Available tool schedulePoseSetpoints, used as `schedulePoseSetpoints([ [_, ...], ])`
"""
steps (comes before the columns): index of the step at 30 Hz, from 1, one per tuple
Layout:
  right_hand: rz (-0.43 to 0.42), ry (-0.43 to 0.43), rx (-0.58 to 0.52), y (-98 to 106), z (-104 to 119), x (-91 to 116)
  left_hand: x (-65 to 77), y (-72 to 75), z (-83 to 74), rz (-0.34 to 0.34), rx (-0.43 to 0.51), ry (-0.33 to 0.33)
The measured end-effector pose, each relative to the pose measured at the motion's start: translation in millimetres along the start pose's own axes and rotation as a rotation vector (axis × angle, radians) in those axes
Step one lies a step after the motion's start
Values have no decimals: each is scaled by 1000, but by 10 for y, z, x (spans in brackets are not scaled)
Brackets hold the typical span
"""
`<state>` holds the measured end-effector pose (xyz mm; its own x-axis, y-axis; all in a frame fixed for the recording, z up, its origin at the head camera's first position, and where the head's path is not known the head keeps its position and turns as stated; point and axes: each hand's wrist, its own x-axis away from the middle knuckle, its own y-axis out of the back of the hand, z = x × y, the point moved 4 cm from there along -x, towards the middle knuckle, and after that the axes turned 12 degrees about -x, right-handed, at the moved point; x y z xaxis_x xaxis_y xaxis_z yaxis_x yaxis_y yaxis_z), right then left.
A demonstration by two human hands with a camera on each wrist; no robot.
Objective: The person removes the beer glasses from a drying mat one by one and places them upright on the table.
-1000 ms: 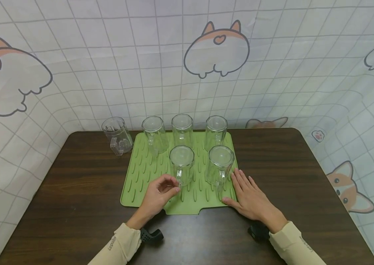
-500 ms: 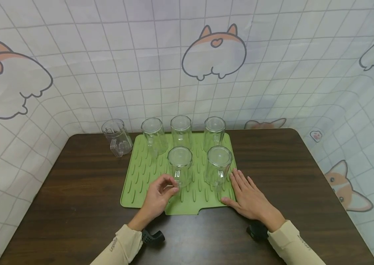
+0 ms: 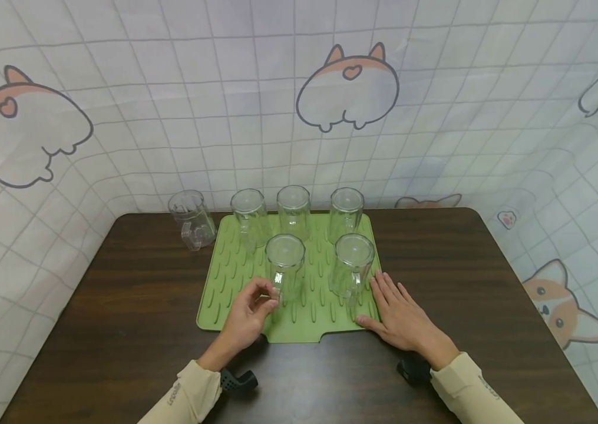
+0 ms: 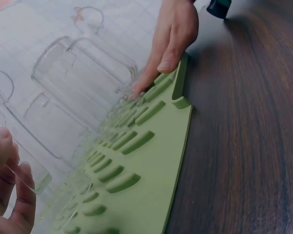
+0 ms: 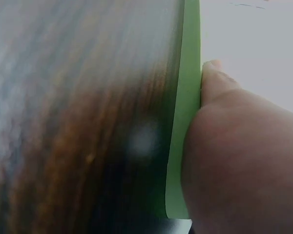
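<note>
My left hand [image 3: 247, 313] pinches the handle of a clear glass mug [image 3: 286, 259] between thumb and fingers. This mug stands bottom up over the front middle of the green ridged drying mat [image 3: 293, 334]. In the left wrist view, the fingertips [image 4: 25, 170] curl round the handle's side. My right hand [image 3: 403, 321] lies flat with fingers spread on the mat's front right corner, partly over the table. Just left of its fingertips is another upturned glass mug [image 3: 353, 265]. The right wrist view shows the thumb side of that hand along the mat's green edge [image 5: 185, 97].
Along the mat's back edge stand three more glass mugs, at left [image 3: 253, 221], middle [image 3: 294, 212] and right [image 3: 345, 215]. Another glass mug [image 3: 194, 221] stands mouth up on the dark wooden table [image 3: 134, 294], left of the mat. A white grid-patterned cloth [image 3: 224, 106] hangs behind.
My left hand has slid the pinched mug a little to the left over the mat. The right hand keeps its place on the corner. The head view shifts slightly.
</note>
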<state>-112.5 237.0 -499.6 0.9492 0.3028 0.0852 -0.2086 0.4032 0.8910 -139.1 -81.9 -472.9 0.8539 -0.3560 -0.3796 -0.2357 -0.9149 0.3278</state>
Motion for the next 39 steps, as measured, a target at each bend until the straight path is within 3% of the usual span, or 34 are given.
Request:
schedulePoseSetpoints([
  [12, -15, 5, -20, 19, -10, -7, 9, 95, -92, 6, -53, 5],
  [22, -77, 13, -61, 134, -67, 5, 21, 184, -179, -31, -145, -41],
  [31, -319, 153, -59, 381, -77, 71, 4, 283, -265, -57, -251, -134],
  [39, -626, 205, -277, 699, -64, 157, 5, 338, -329, -85, -380, -205],
])
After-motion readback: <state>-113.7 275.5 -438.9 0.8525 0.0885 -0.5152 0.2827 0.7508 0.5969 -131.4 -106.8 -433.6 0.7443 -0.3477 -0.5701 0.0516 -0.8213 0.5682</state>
